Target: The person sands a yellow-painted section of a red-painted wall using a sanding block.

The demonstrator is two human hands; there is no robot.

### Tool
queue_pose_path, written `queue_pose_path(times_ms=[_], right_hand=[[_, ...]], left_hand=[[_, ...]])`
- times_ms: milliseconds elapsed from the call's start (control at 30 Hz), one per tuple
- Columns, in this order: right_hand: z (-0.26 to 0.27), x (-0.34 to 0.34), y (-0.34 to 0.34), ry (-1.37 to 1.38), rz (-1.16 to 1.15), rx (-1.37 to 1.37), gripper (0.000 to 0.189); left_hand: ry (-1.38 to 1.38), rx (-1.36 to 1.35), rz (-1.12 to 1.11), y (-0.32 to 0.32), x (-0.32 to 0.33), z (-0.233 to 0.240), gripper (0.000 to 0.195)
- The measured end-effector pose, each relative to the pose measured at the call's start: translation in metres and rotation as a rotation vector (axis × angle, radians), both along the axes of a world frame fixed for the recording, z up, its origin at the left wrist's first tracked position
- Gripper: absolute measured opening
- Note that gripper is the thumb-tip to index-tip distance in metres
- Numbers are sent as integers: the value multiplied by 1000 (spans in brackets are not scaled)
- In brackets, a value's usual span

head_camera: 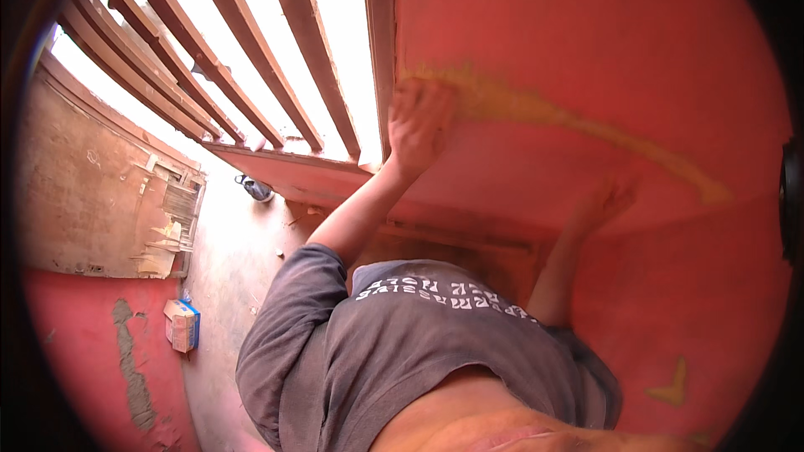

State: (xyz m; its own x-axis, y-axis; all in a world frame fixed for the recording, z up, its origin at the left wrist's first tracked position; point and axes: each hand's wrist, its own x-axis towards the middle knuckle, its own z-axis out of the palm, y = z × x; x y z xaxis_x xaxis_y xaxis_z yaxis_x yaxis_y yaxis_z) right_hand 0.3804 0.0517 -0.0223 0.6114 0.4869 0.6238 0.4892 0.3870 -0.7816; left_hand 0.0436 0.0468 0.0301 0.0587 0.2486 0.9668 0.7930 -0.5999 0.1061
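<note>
My left hand (pixel 422 120) lies against the red painted wall (pixel 565 31), beside the wooden window frame (pixel 379 44). Its back faces me and its fingers cover the left end of a yellowish patch (pixel 515 105). Whether something is under the palm cannot be seen. This patch runs as a long streak across the wall towards the right. Below the streak, my right hand (pixel 606 201) is at or close to the wall, slightly blurred, with its fingers apart and no object visible in it.
Wooden bars (pixel 251 50) cross the bright window at upper left. A worn wooden panel (pixel 94 182) with a splintered edge stands at left. On the floor are a dark bag-like item (pixel 256 189) and a cardboard box (pixel 183 326). A grey mortar strip (pixel 133 370) marks the lower left wall.
</note>
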Motion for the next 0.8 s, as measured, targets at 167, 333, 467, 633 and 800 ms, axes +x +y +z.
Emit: queue_pose_path(times_ms=[167,333,467,633,800], right_hand=[[4,-4,-10,-80,35,75,65],[12,4,-2,-90,26,18,69],[28,17,4,-178,-21,29,72],[21,52,23,-139,42,143,74],[22,69,43,-167,30,158,76]], left_hand=[[-60,5,28,2,12,-17,29],[-41,-250,-40,-2,36,-9,30],[-152,-164,38,15,32,-29,30],[-185,-313,128,10,60,-27,52],[-108,-280,252,8,86,-21,45]])
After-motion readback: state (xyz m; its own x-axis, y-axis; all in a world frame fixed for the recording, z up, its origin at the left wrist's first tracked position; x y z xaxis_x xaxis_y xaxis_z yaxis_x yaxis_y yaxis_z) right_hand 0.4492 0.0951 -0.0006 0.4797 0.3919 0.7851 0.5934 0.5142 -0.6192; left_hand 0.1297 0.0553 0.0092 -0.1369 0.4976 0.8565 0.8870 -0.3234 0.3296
